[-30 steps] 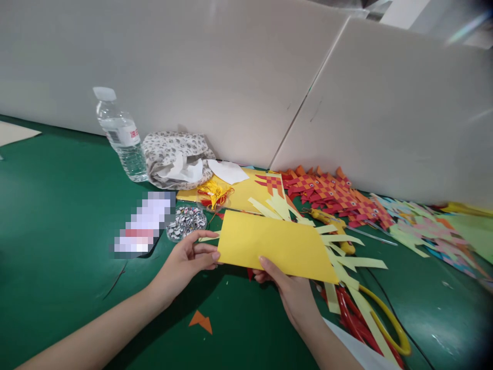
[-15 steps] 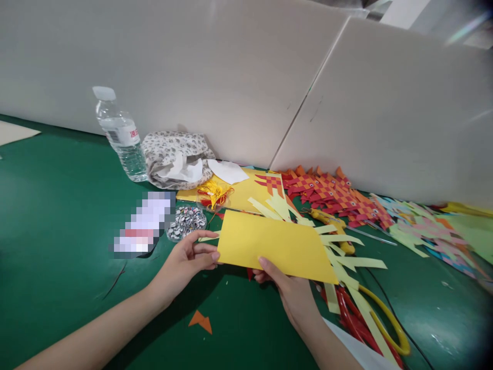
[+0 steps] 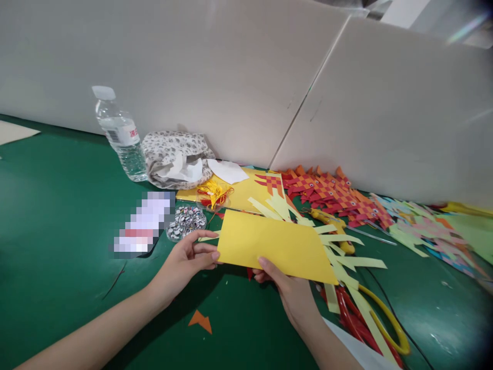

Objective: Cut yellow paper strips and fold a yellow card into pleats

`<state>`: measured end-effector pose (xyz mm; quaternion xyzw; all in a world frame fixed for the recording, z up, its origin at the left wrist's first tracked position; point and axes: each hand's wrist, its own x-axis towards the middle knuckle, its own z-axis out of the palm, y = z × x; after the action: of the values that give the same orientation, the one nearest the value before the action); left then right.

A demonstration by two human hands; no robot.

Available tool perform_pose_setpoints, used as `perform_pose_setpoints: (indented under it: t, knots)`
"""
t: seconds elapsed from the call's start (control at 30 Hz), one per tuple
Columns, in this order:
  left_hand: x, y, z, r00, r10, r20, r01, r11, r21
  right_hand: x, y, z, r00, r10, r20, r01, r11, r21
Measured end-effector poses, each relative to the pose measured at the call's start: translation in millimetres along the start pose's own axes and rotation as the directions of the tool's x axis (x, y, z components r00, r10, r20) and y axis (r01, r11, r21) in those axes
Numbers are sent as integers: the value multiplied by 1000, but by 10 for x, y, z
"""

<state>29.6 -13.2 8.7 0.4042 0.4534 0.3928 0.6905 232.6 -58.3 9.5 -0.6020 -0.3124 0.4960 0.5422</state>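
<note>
Near edge of the green tabletop (image 3: 69, 216): an orange paper scrap (image 3: 201, 321) lies between my forearms; a white sheet (image 3: 348, 343) shows beyond my right wrist. Right of that, looped handles (image 3: 400, 336), yellow and red, partly crossed by paper strips; blades not visible.

Grip: both hands closed on one yellow paper sheet (image 3: 269, 244), held in front of me at center, slanting down slightly to the right. My left hand (image 3: 188, 261) pinches its left edge near the near corner, thumb on top. My right hand (image 3: 288, 289) clasps the near edge, thumb on the upper face, fingers beneath. Contact between sheet and the strips behind: cannot tell.

Pale yellow-green paper strips (image 3: 365, 263) fan out past the sheet's right and far edges. Left side: a pixelated oblong (image 3: 144, 226), identity unclear, just beside a container of googly eyes (image 3: 187, 222). Beyond the sheet, a yellow glue gun (image 3: 337, 226) to the right; red-and-yellow tassels (image 3: 214, 194) on a flat yellow sheet (image 3: 246, 191).

Far row, left to right: water bottle (image 3: 122, 136), patterned cloth pouch (image 3: 169, 146), heaped red-orange woven paper fish (image 3: 327, 189), pastel paper pieces (image 3: 427, 228). Gray partition (image 3: 200, 72) behind.
</note>
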Motion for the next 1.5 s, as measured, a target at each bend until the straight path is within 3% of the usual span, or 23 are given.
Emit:
perform_pose_setpoints:
  t: [0.73,1.2,1.5]
  knots:
    - [-22,28,18,999,-22,-30,21,1000,-16,-11,-32,30,999,19,-33,-18,999,27]
    - [-22,-20,-26,999,-40,16,41,998,-53,38,30,-29,1000,14,19,-14,1000,2]
    - [-13,-13,-22,999,-44,29,46,996,-71,-2,-3,5,1000,11,-16,-11,1000,5]
